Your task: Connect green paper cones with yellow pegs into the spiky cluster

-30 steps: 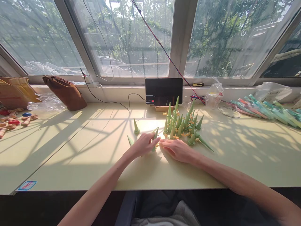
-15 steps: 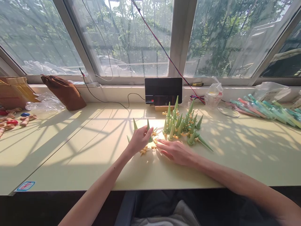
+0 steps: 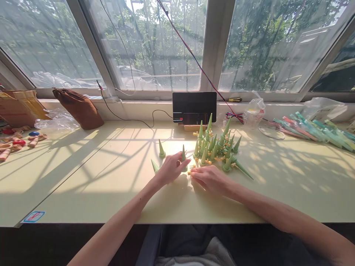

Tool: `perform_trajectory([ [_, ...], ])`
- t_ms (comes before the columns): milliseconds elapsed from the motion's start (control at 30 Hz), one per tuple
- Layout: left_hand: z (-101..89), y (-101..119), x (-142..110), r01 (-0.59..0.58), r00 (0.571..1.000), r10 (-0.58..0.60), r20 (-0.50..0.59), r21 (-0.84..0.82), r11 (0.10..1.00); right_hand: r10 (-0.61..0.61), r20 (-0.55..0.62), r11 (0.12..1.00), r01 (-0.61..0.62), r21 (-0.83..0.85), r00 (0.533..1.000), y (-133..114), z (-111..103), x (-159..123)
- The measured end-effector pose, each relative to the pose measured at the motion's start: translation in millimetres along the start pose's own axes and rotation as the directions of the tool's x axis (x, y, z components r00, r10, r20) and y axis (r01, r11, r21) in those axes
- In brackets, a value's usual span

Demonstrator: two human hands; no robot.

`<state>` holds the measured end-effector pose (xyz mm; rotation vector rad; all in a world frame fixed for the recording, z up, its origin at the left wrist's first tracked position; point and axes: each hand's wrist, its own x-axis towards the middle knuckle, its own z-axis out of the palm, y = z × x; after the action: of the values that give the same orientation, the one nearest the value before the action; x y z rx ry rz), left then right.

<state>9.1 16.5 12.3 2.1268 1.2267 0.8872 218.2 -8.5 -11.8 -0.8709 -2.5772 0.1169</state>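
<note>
My left hand [image 3: 172, 168] is closed round a green cone-shaped plant watering spike [image 3: 183, 153], its pointed tip up and its base near the table. Just to the right, my right hand [image 3: 209, 178] has its fingertips pressed together on a small yellow valve [image 3: 190, 171], partly hidden by the fingers. Beyond the hands, a dense group of green spikes [image 3: 213, 149] with yellow valves stands on the table, most of them upright. To the left of my left hand are an upright spike [image 3: 161, 150] and a tilted one [image 3: 154, 166], partly covered by the hand.
Behind the spikes a black tablet [image 3: 194, 105] leans by the window ledge. A brown pouch [image 3: 80, 111], crumpled plastic and wooden toys [image 3: 19, 142] lie at left. Bagged coloured items [image 3: 318, 129] and a plastic cup [image 3: 253, 111] are at right. A cable [image 3: 133, 119] crosses the table's back.
My left hand has shifted right with the spike, towards my right hand. The right hand's fingers have drawn together on the yellow valve. Loose yellow valves below my left hand no longer show there.
</note>
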Motion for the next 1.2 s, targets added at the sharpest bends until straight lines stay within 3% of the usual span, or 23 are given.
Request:
perform_trajectory([
  [133, 1.0, 1.8, -2.5, -0.055, 0.996, 0.056, 0.075, -0.012, 0.998, 0.068, 0.011, 0.989, -0.066, -0.13, 0.998, 4.4, 1.7, 0.7],
  [367, 3.0, 1.2, -4.6, -0.106, 0.973, 0.099, 0.21, 0.023, 0.994, 0.22, 0.031, 0.968, -0.214, -0.131, 0.975, 6.7, 4.3, 2.4],
  [733, 0.5, 1.6, -3.2, -0.032, 0.964, 0.044, 0.262, -0.048, 0.998, 0.178, 0.108, 0.978, -0.164, -0.125, 0.978, 6.1, 1.8, 0.2],
  [933, -1.4, 2.4, -0.9, 0.03, 0.973, -0.025, 0.229, -0.017, 0.999, 0.208, -0.014, 0.977, -0.207, 0.041, 0.978, 7.8, 5.4, 1.9],
  [1200, -5.5, 0.4, -0.5, 0.214, 0.94, -0.148, 0.307, -0.191, 0.958, 0.336, -0.194, 0.905, -0.26, 0.337, 0.921, 6.9, 5.7, 5.5],
])
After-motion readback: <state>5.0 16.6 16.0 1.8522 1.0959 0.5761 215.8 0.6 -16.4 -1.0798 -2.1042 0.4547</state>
